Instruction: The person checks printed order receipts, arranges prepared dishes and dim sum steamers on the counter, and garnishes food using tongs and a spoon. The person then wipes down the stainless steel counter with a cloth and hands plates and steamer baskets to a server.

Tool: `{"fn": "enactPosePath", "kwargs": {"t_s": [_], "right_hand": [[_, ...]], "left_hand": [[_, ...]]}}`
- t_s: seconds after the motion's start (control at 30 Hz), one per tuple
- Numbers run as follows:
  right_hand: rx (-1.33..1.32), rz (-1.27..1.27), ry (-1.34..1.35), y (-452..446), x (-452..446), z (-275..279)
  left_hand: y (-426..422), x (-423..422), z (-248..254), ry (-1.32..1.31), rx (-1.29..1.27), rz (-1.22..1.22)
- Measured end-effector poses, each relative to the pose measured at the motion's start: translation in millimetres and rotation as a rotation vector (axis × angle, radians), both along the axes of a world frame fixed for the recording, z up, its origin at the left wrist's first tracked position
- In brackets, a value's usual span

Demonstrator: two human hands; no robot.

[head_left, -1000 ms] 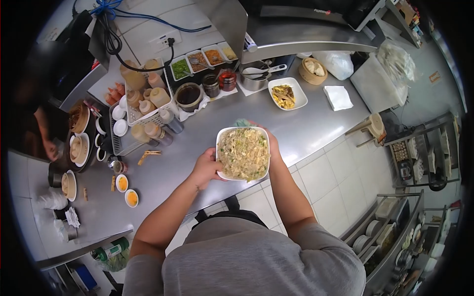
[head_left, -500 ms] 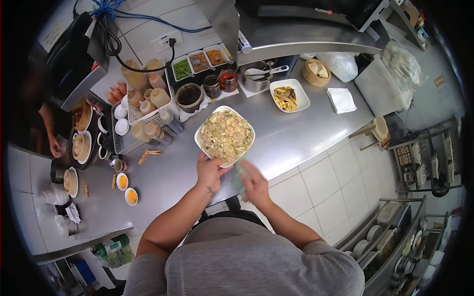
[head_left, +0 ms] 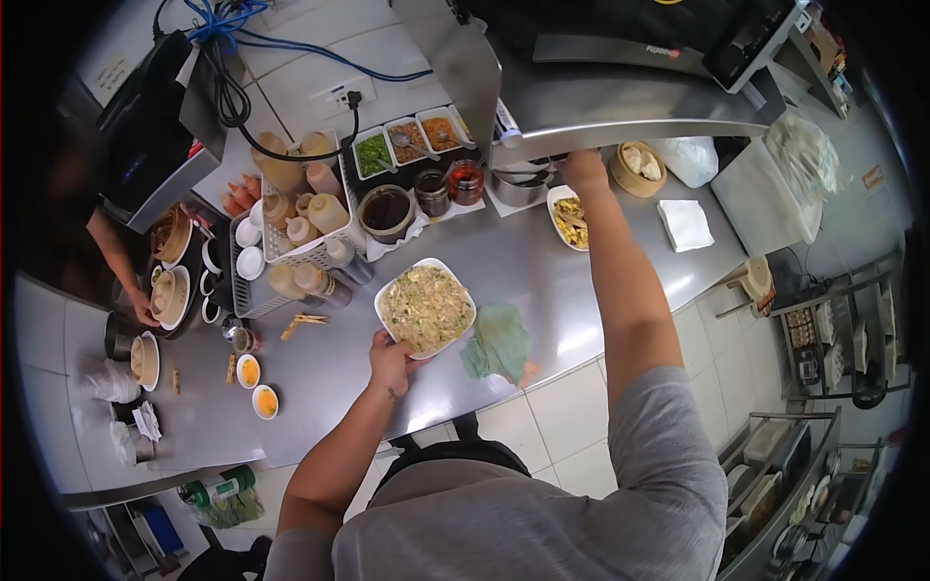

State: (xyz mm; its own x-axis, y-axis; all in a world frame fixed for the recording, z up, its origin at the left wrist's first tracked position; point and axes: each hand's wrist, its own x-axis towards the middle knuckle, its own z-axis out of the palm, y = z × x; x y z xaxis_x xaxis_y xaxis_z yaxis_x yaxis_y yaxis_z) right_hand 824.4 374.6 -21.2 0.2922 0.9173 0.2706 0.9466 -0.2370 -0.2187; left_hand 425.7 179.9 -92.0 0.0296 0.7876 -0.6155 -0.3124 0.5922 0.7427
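Observation:
A white square bowl (head_left: 472,320) heaped with fried rice (head_left: 424,308) is at the counter's front half. My left hand (head_left: 390,360) grips its near rim, thumb and fingers closed on it. Beside the bowl, to its right, a crumpled green cloth (head_left: 498,346) lies at the counter edge. My right hand (head_left: 584,168) is stretched to the back, by the metal pot (head_left: 518,191) that holds utensils. Its fingers are partly hidden at the shelf edge, so their grip does not show. Under my right forearm sits a white dish of egg-like food (head_left: 570,223), partly covered.
Sauce bottles stand in a white basket (head_left: 312,247). Jars and a dark sauce pot (head_left: 386,211) line the back. A bamboo steamer (head_left: 636,170) and napkins (head_left: 685,225) are at right. Another person's hand (head_left: 143,308) reaches steamers at far left. A metal shelf (head_left: 630,136) overhangs the counter.
My right hand has let go of the green cloth, now on the counter, and reached far forward to the utensil pot. The bowl has come down and slightly left in my left hand.

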Motion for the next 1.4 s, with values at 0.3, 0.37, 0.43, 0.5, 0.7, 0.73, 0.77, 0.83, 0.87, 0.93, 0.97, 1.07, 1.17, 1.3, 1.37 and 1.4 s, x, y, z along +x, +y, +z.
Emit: {"fn": "enactPosePath", "kwargs": {"t_s": [0.3, 0.37, 0.43, 0.5, 0.7, 0.73, 0.77, 0.83, 0.87, 0.93, 0.97, 1.07, 1.17, 1.3, 1.37, 1.4], "right_hand": [[0.08, 0.121, -0.103, -42.2, -26.2, 59.7], [0.23, 0.041, 0.13, -69.2, -13.2, 34.9], [0.134, -0.106, 1.026, -81.9, 11.2, -10.1], [0.204, -0.116, 1.379, -119.3, -3.1, -10.3], [-0.113, 0.035, 1.848, -227.2, -124.2, -8.8], [-0.164, 0.074, 1.733, -237.6, -140.8, -12.8], [-0.2, -0.121, 1.698, -242.7, -162.7, -3.6], [-0.089, -0.039, 1.47, -252.5, -188.8, -19.2], [-0.067, -0.034, 1.18, -251.1, -194.2, -22.4], [0.02, -0.017, 1.039, -258.0, -203.8, -15.8], [0.04, -0.009, 1.02, -260.5, -209.6, -13.7], [0.043, -0.027, 0.919, -269.8, -220.0, -8.1], [-0.002, 0.005, 0.858, -276.0, -221.5, -0.4], [0.084, 0.035, 0.653, -263.2, -222.6, -0.2], [0.112, 0.094, 0.54, -246.3, -216.0, -7.8], [-0.027, 0.043, 0.518, -240.1, -218.5, 10.4]], "left_hand": [[16.1, -25.6, 27.6, 0.214, 0.067, -0.264], [18.8, -31.2, 25.0, 0.26, 0.117, -0.251], [24.8, -31.2, 18.9, 0.295, 0.175, -0.248], [31.3, -32.4, 11.5, 0.331, 0.233, -0.244], [47.1, -45.4, 15.3, 0.388, 0.41, -0.249], [53.2, -44.1, 20.2, 0.381, 0.432, -0.31], [61.2, -36.3, 20.2, 0.361, 0.457, -0.396], [79.6, -28.4, -15.4, 0.277, 0.507, -0.461], [78.3, -20.6, 3.4, 0.306, 0.459, -0.501], [98.0, -27.2, -25.4, 0.254, 0.53, -0.585], [92.6, -17.6, -19.6, 0.267, 0.543, -0.613], [79.4, -11.3, 2.5, 0.31, 0.618, -0.622], [82.3, -14.7, -3.1, 0.295, 0.661, -0.578], [97.2, -36.1, -35.0, 0.367, 0.599, -0.546], [96.6, -36.0, -32.0, 0.718, 0.689, -0.564], [107.6, -38.8, -54.5, 0.664, 0.671, -0.535]]}}
